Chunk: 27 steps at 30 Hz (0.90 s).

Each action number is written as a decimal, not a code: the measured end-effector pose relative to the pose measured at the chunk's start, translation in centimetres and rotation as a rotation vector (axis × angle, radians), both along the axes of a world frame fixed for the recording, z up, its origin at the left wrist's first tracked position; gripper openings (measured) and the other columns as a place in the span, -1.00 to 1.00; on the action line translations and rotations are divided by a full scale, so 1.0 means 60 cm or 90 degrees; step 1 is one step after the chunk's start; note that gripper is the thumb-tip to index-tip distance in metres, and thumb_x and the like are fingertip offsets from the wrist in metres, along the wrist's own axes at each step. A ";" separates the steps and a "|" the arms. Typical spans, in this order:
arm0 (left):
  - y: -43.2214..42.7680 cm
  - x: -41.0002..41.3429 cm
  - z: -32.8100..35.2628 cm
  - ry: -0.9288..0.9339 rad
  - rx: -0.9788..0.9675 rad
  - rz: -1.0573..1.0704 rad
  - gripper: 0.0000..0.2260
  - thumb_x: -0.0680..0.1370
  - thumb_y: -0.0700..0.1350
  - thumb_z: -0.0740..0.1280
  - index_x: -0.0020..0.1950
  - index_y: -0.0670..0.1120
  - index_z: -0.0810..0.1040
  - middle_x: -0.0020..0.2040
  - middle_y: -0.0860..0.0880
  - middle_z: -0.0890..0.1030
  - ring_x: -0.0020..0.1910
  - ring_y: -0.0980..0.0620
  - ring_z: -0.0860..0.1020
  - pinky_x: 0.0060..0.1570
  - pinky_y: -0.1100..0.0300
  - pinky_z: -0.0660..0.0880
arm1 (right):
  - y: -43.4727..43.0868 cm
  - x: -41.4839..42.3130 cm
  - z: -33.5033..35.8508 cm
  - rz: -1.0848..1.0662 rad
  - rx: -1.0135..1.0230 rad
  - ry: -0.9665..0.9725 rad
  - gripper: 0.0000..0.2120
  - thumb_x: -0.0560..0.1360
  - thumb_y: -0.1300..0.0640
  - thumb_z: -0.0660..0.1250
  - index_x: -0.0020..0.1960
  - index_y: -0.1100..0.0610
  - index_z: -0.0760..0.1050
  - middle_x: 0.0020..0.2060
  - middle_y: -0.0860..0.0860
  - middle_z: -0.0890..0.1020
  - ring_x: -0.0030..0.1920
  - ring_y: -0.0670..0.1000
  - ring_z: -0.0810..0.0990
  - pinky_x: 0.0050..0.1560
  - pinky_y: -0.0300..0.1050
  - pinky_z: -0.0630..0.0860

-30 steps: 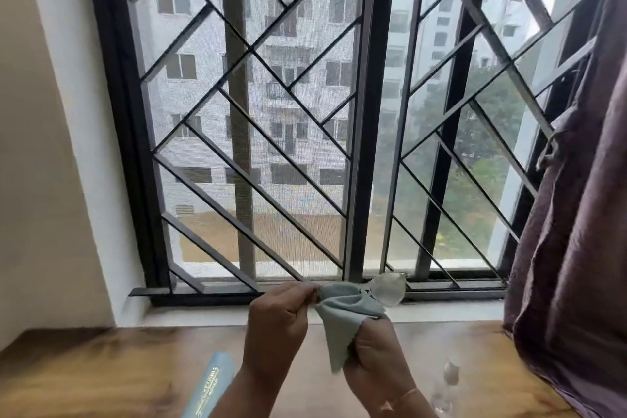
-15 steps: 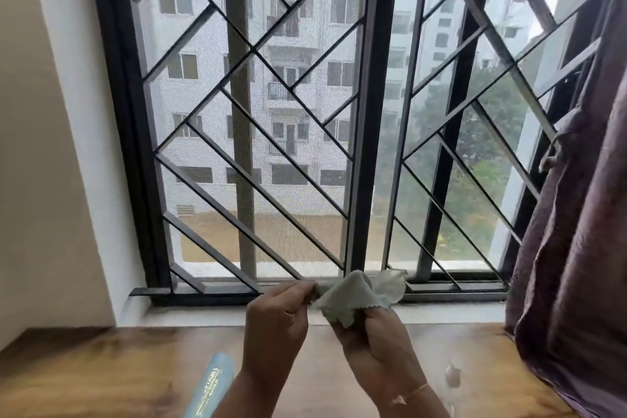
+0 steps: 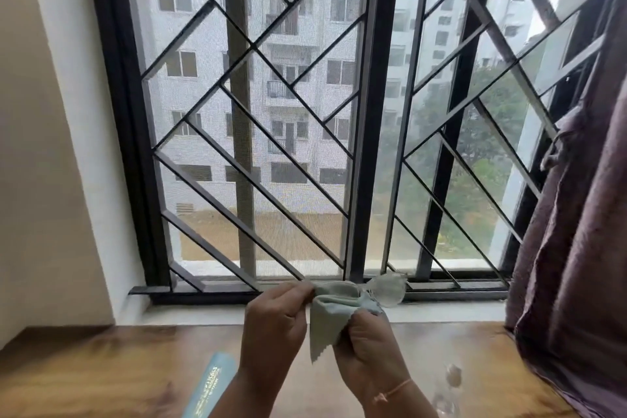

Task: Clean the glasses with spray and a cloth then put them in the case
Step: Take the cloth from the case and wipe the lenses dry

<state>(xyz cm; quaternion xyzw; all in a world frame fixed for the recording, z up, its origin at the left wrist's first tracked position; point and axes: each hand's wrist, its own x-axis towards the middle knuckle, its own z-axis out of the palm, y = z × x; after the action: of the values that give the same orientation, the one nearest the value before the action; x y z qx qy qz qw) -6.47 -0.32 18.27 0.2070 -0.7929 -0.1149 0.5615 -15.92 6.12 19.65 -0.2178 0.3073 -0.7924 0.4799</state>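
Both hands hold the glasses (image 3: 390, 288) up in front of the window, above a wooden table. Only one clear lens shows, to the right of the cloth. A pale green cloth (image 3: 334, 309) wraps the other lens and hangs down between the hands. My left hand (image 3: 276, 322) pinches the left end of the glasses through the cloth. My right hand (image 3: 368, 349) grips the cloth from below. A light blue case (image 3: 212, 387) lies on the table at the lower left. A clear spray bottle (image 3: 449, 390) stands at the lower right, blurred.
The wooden table (image 3: 101, 373) runs up to a white sill under a black window grille (image 3: 237, 146). A purple curtain (image 3: 576, 248) hangs at the right, touching the table's right end. A cream wall closes the left side.
The cloth has shifted over the glasses: half a second ago it covered the right lens, now that lens shows bare again. The right hand has moved slightly.
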 end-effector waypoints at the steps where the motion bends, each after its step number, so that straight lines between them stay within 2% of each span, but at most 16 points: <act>1: 0.001 0.000 -0.001 -0.002 -0.002 -0.006 -0.82 0.38 -0.19 0.27 -0.08 -0.02 0.57 -0.22 0.06 0.67 -0.23 0.20 0.57 -0.20 0.37 0.50 | 0.000 0.002 0.005 -0.004 -0.006 0.002 -0.68 0.07 0.57 0.33 -0.21 0.36 0.60 -0.27 0.24 0.63 -0.28 0.09 0.63 -0.36 -0.19 0.57; 3: 0.003 0.000 0.001 0.007 0.002 -0.011 -0.82 0.38 -0.19 0.27 -0.10 -0.03 0.62 -0.20 0.05 0.68 -0.21 0.20 0.59 -0.20 0.35 0.51 | 0.002 0.003 0.011 -0.019 -0.003 -0.013 -0.75 0.08 0.51 0.39 -0.32 0.26 0.63 -0.37 0.14 0.62 -0.37 -0.01 0.61 -0.44 -0.23 0.53; 6: 0.005 0.001 0.011 0.003 -0.006 0.007 -0.79 0.40 -0.18 0.24 -0.13 -0.10 0.67 -0.20 0.05 0.69 -0.19 0.20 0.58 -0.15 0.47 0.45 | 0.008 0.002 0.023 -0.016 0.002 -0.071 -0.93 0.20 0.29 0.39 -0.40 0.17 0.63 -0.44 0.08 0.61 -0.44 -0.03 0.59 -0.46 -0.24 0.53; 7: 0.004 0.002 0.013 0.000 -0.011 0.020 -0.78 0.40 -0.18 0.23 -0.13 -0.11 0.68 -0.21 0.05 0.69 -0.18 0.19 0.58 -0.13 0.49 0.42 | 0.010 0.000 0.024 -0.005 -0.005 -0.075 -0.92 0.22 0.26 0.37 -0.41 0.18 0.62 -0.43 0.11 0.61 -0.44 0.00 0.60 -0.44 -0.22 0.56; 10: -0.001 0.006 0.014 0.007 0.009 0.051 -0.76 0.39 -0.18 0.22 -0.16 -0.13 0.68 -0.24 0.02 0.69 -0.17 0.16 0.56 -0.11 0.57 0.36 | 0.019 -0.008 0.030 0.055 -0.016 -0.056 -0.82 0.23 0.35 0.24 -0.42 0.25 0.62 -0.36 0.21 0.64 -0.39 0.08 0.63 -0.35 -0.14 0.60; 12: -0.004 0.007 0.013 0.020 0.025 0.059 -0.75 0.37 -0.18 0.21 -0.17 -0.15 0.68 -0.25 -0.01 0.69 -0.15 0.15 0.56 -0.08 0.63 0.34 | 0.024 -0.015 0.028 0.105 -0.015 -0.063 -0.80 0.24 0.36 0.22 -0.29 0.34 0.63 -0.25 0.28 0.66 -0.29 0.15 0.67 -0.29 -0.09 0.63; 15: -0.004 0.008 0.012 0.032 0.026 0.067 -0.74 0.35 -0.19 0.20 -0.18 -0.15 0.69 -0.27 -0.01 0.69 -0.16 0.16 0.55 -0.08 0.64 0.32 | 0.027 -0.017 0.023 0.144 -0.008 -0.062 -0.71 0.27 0.36 0.38 -0.01 0.39 0.58 0.01 0.37 0.60 -0.05 0.24 0.64 -0.12 0.02 0.62; 17: -0.004 0.009 0.012 0.037 0.025 0.065 -0.74 0.36 -0.19 0.19 -0.20 -0.15 0.69 -0.27 0.00 0.69 -0.17 0.17 0.56 -0.09 0.63 0.33 | 0.027 -0.016 0.016 0.150 -0.015 -0.076 -0.68 0.40 0.45 0.24 0.15 0.40 0.47 0.09 0.37 0.57 0.01 0.27 0.62 -0.11 0.06 0.62; 19: -0.003 0.008 0.012 0.036 0.020 0.061 -0.74 0.36 -0.20 0.18 -0.20 -0.15 0.68 -0.28 0.00 0.68 -0.18 0.17 0.55 -0.10 0.63 0.33 | 0.026 -0.016 0.008 0.146 -0.022 -0.077 -0.69 0.47 0.48 0.10 0.14 0.39 0.49 -0.01 0.32 0.63 -0.05 0.23 0.65 -0.19 -0.01 0.61; 22: 0.000 0.007 0.011 0.021 0.012 0.049 -0.72 0.35 -0.21 0.17 -0.17 -0.14 0.68 -0.25 0.01 0.68 -0.19 0.16 0.55 -0.11 0.59 0.35 | 0.022 -0.009 -0.004 0.087 0.021 -0.071 -0.65 0.56 0.40 0.00 -0.08 0.37 0.57 -0.39 0.17 0.64 -0.43 0.03 0.62 -0.52 -0.20 0.53; 23: 0.001 0.007 0.009 0.015 0.010 0.043 -0.72 0.36 -0.21 0.17 -0.16 -0.14 0.68 -0.24 0.01 0.69 -0.20 0.16 0.56 -0.12 0.56 0.38 | 0.018 -0.007 -0.006 0.062 0.026 -0.050 -0.70 0.54 0.43 0.03 -0.07 0.38 0.55 -0.43 0.16 0.60 -0.49 0.01 0.57 -0.57 -0.23 0.46; 25: 0.002 0.006 0.007 0.004 0.002 0.028 -0.74 0.37 -0.19 0.20 -0.15 -0.15 0.68 -0.21 0.01 0.69 -0.21 0.17 0.59 -0.14 0.42 0.49 | 0.011 0.002 0.000 -0.004 0.038 0.014 -0.83 0.38 0.46 0.22 -0.08 0.35 0.53 -0.41 0.16 0.56 -0.48 0.00 0.51 -0.54 -0.26 0.37; 27: 0.004 0.003 0.004 -0.003 -0.007 0.014 -0.76 0.39 -0.17 0.23 -0.13 -0.15 0.68 -0.18 0.00 0.70 -0.19 0.11 0.63 -0.19 0.25 0.55 | 0.007 0.005 0.003 -0.029 0.026 0.029 -0.78 0.20 0.48 0.34 -0.19 0.30 0.56 -0.38 0.15 0.56 -0.38 0.02 0.51 -0.45 -0.21 0.38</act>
<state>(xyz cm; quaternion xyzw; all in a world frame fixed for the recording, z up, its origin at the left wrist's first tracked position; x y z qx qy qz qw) -6.26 -0.06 18.48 0.2131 -0.7923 -0.1040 0.5621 -15.62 6.53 19.84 -0.2189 0.3394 -0.7915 0.4588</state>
